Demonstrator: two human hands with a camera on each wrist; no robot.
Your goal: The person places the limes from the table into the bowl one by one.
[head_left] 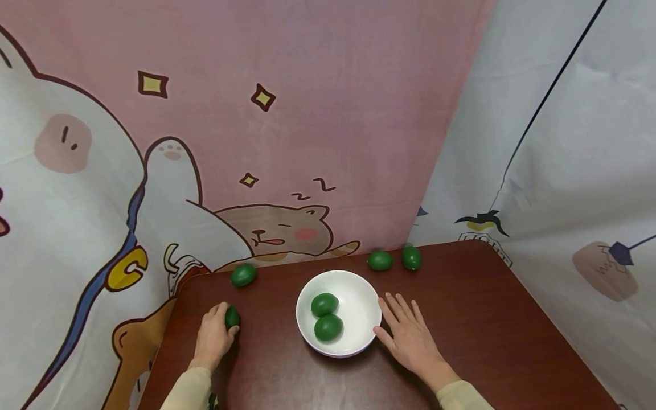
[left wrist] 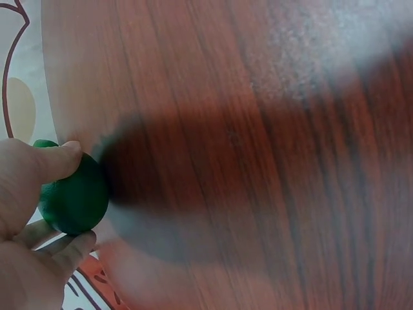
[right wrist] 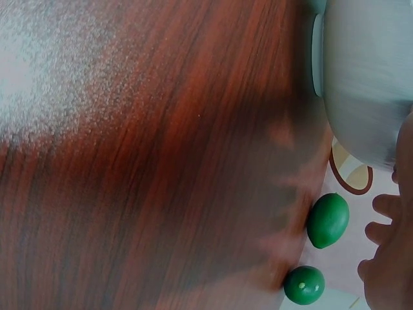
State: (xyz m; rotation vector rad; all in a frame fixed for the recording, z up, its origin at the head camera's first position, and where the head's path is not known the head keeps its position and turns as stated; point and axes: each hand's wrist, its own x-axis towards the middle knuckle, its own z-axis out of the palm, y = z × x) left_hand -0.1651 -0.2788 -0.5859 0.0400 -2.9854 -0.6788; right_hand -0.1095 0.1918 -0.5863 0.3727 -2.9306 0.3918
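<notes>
On the left side of the table, my left hand (head_left: 213, 337) pinches a green lime (head_left: 233, 318) between thumb and fingers. The left wrist view shows this lime (left wrist: 76, 194) gripped at the table's edge. A white bowl (head_left: 365, 307) stands mid-table with two limes inside, one lime (head_left: 324, 304) behind the other lime (head_left: 328, 328). With fingers spread straight, my right hand (head_left: 408, 336) touches the bowl's right side. In the right wrist view the bowl (right wrist: 368, 71) is at the upper right, and the hand (right wrist: 390, 245) shows only partly.
Another lime (head_left: 243, 275) lies at the back left of the brown table (head_left: 277, 364). Two more, a lime (head_left: 380, 261) and a lime (head_left: 411, 258), rest near the back edge, right of the bowl. A cartoon-printed cloth (head_left: 328, 114) hangs behind the table.
</notes>
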